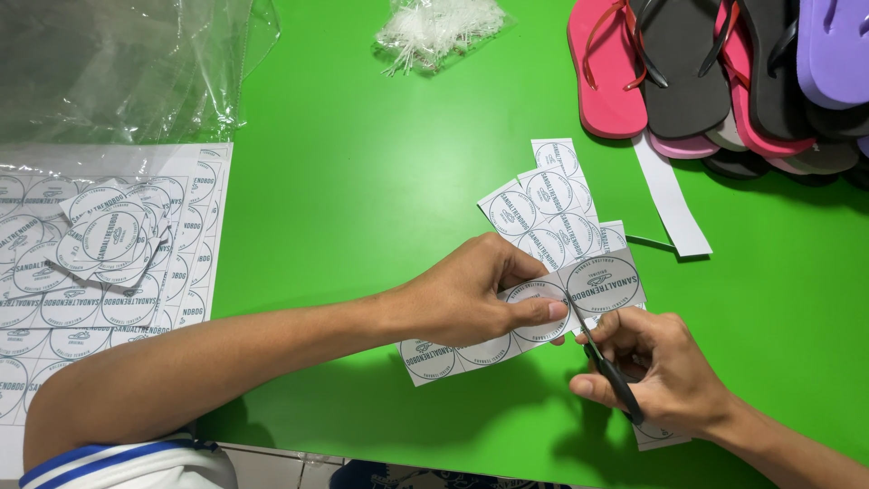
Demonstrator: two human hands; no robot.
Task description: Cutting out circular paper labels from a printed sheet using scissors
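Note:
My left hand (471, 294) pinches a white paper strip of round printed labels (579, 290) above the green table (362, 181). My right hand (656, 367) grips black scissors (606, 362), whose blades meet the strip between two of the round labels. More label strips (543, 204) fan out on the table just behind the one I hold. Another strip end (434, 358) lies under my left hand.
Uncut label sheets with several cut round labels (104, 263) lie at the left, clear plastic bags (118, 63) behind them. A bag of white plastic fasteners (439, 27) sits at the back. Stacked flip-flops (715, 72) fill the back right, with a white paper offcut (670, 195) beside them.

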